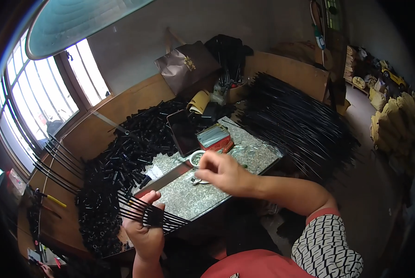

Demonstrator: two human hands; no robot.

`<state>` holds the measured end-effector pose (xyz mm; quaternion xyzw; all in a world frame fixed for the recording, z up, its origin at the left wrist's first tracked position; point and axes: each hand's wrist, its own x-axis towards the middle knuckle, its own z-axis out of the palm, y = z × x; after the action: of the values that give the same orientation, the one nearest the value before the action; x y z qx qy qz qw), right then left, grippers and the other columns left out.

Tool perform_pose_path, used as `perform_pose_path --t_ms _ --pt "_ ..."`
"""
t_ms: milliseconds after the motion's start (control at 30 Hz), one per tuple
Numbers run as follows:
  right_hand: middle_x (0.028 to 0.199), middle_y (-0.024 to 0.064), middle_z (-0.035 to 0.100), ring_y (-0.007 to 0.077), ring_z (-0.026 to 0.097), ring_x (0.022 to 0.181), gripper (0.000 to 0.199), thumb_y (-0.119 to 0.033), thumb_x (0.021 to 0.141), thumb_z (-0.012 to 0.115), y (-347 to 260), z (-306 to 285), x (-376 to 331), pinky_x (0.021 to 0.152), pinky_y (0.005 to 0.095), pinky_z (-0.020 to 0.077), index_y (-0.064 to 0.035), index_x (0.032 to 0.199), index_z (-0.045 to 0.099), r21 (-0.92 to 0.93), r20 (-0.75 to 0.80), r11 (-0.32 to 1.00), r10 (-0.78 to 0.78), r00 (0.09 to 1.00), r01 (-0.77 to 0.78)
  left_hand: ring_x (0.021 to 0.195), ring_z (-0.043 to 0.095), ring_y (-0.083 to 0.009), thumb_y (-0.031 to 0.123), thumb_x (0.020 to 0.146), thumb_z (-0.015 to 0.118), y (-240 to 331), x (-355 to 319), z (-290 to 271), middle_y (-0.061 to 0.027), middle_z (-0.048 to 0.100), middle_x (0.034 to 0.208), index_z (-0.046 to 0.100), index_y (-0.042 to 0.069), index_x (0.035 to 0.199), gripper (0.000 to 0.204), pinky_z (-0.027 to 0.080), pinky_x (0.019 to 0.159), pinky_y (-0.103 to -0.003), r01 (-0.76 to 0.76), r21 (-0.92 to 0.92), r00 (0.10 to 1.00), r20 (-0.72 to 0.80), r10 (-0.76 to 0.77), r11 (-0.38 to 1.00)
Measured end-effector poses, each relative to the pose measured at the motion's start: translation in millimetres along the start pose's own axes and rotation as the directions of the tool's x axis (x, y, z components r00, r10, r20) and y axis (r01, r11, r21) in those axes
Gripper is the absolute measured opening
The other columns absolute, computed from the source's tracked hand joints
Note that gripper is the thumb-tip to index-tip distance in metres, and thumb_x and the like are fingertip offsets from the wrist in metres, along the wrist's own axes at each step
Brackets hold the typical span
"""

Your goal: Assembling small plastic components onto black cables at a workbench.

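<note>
Thin black rods (176, 222) are grasped in a fan by the left hand (145, 234) at lower left, their long axes slanted down rightward, below and left of the right hand (228, 173). The right fingers are curled mid-frame by a white dish (192, 158); whether anything is pinched cannot be told. Beneath, a speckled slab (258, 150) is flanked by heaped black parts (117, 155).

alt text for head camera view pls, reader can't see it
A person's left hand holds a fan of thin black rods; the right hand is raised over a speckled grey work surface. Heaped short black tubular parts and piled long black rods flank it.
</note>
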<state>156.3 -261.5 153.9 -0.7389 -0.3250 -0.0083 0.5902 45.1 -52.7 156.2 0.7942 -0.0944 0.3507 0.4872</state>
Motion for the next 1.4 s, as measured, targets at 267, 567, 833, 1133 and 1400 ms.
perform_pose_path --t_ms 267,567,833,1133,1400 --pt "0.080 0.0016 0.057 0.0078 0.052 0.071 0.023 -0.024 0.090 0.063 -25.8 50.2 -12.6 0.063 0.0241 0.0428 -0.0033 0.093 0.053 0.296 0.264 0.953 -0.150 0.953 0.068 0.089 0.064 -0.0172 -0.009 0.083 0.051 3.3 -0.4 0.5 -0.0117 0.067 0.093 0.057 -0.007 0.110 0.028 0.049 0.084 -0.028 0.111 -0.152 0.992 0.069 -0.101 0.982" --pt "0.084 0.0021 0.058 0.0075 0.058 0.071 0.028 -0.025 0.098 0.050 -5.3 43.6 -42.2 0.063 0.0219 0.0489 -0.0033 0.116 0.048 0.321 0.782 0.749 0.136 0.609 -0.579 0.082 0.066 -0.0158 -0.006 0.081 0.060 -5.8 24.5 -24.1 -0.0107 0.068 0.086 0.062 -0.006 0.096 0.015 0.051 0.075 -0.027 0.269 -0.190 0.959 0.139 -0.246 0.944" --pt "0.081 0.0050 0.061 0.0104 0.061 0.074 0.018 -0.016 0.099 0.045 38.0 68.5 -34.4 0.068 0.0242 0.0509 0.0000 0.102 0.054 0.259 0.541 0.883 0.204 0.816 -0.392 0.100 0.065 -0.0198 -0.004 0.079 0.066 -62.9 116.5 -25.2 -0.0109 0.069 0.100 0.070 0.001 0.097 0.019 0.052 0.087 -0.031 -0.180 -0.118 0.966 0.163 0.198 0.977" --pt "0.084 0.0149 0.067 0.0286 0.065 0.078 0.023 -0.020 0.093 0.055 183.6 132.2 -105.0 0.071 0.0340 0.0497 0.0012 0.090 0.062 0.058 0.470 0.974 0.166 0.867 -0.218 0.119 0.053 -0.0290 -0.007 0.077 0.059 -128.2 4.2 -7.5 -0.0109 0.060 0.122 0.060 0.007 0.120 0.046 0.037 0.105 -0.040 -0.194 0.057 0.810 0.573 0.128 0.979" --pt "0.104 0.0199 0.064 0.0372 0.060 0.099 0.028 -0.024 0.094 0.052 257.8 165.2 -117.3 0.088 0.0399 0.0459 -0.0018 0.106 0.063 -0.141 0.494 0.950 0.312 0.811 -0.280 0.139 0.019 -0.0421 0.034 0.078 0.069 -125.0 -37.2 -15.5 -0.0186 0.022 0.150 0.032 0.014 0.144 0.078 0.021 0.110 -0.054 -0.357 0.450 0.614 0.774 -0.157 0.818"
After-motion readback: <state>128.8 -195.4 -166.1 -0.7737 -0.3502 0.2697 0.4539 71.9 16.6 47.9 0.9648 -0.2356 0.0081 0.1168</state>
